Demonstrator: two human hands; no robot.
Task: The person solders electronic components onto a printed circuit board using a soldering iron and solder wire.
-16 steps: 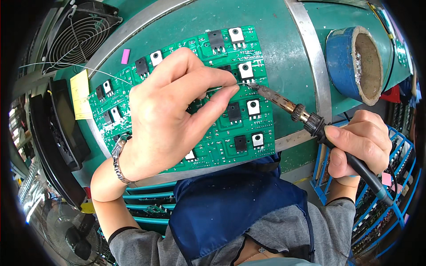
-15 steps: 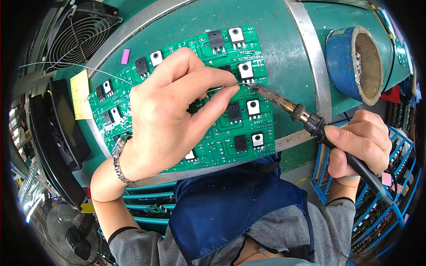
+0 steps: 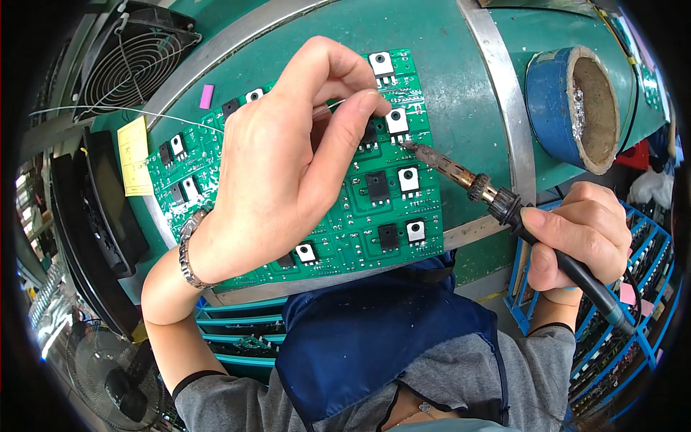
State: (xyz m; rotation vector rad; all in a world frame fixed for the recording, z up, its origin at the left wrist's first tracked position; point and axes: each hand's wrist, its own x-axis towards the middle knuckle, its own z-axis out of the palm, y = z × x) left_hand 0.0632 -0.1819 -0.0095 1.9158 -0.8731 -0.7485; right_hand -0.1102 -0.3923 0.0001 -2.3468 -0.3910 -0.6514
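A green circuit board [image 3: 338,248] with black and white three-legged components lies on the bench before me. My right hand [image 3: 579,241] is closed round the black handle of a soldering iron [image 3: 489,194]. The iron's tip is at the legs of a white component [image 3: 396,122] near the board's right edge. Above the board, my left hand [image 3: 281,158] pinches a thin solder wire [image 3: 173,118] between thumb and fingers; the wire trails off to the left. The fingertips are just up and left of that white component, and the hand hides much of the board's middle.
A blue ring-shaped container [image 3: 551,108] with a brown inner wall stands at the right. Black fan [image 3: 133,68] at the far left, by a yellow paper [image 3: 132,155] and a pink piece [image 3: 206,96]. Blue racks [image 3: 520,277] holding boards are at lower right.
My left hand has moved up the board with the solder wire, away from the iron's tip. My right hand and the iron stay nearly in place, the tip still by the component's legs.
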